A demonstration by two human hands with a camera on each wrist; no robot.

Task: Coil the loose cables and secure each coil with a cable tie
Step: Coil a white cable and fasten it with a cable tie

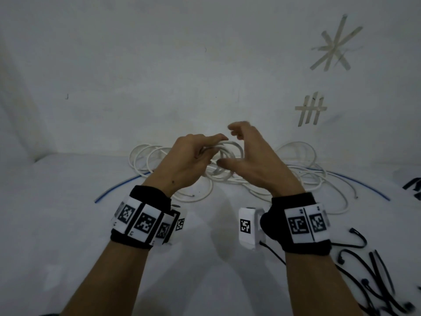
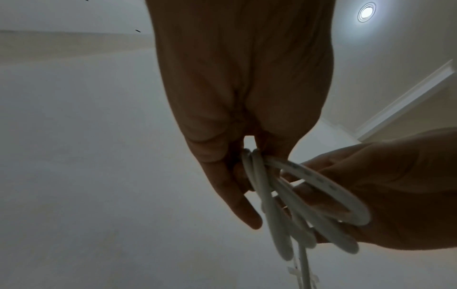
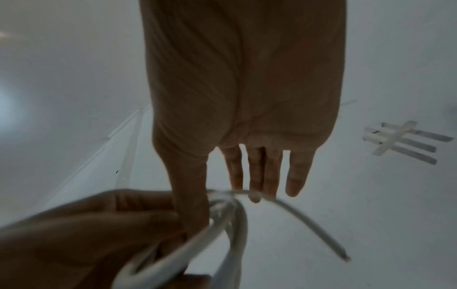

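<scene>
Winding is the step in hand. At the centre of the head view, the left hand [image 1: 189, 156] grips a small white coil [image 1: 224, 153] above the surface [image 1: 68, 224], while the right hand [image 1: 255, 160] hovers against it, spread and holding nothing. More loose white cable [image 1: 296, 179] lies behind; black cable ties [image 1: 376, 277] wait at lower right.

From the left wrist, fingers [image 2: 237, 195] clench several loops [image 2: 296, 205] at lower centre.

From the right wrist, straight fingers [image 3: 262, 176] touch one blurred strand [image 3: 296, 211]. The next move likely calls for catching that strand and laying another loop.
</scene>
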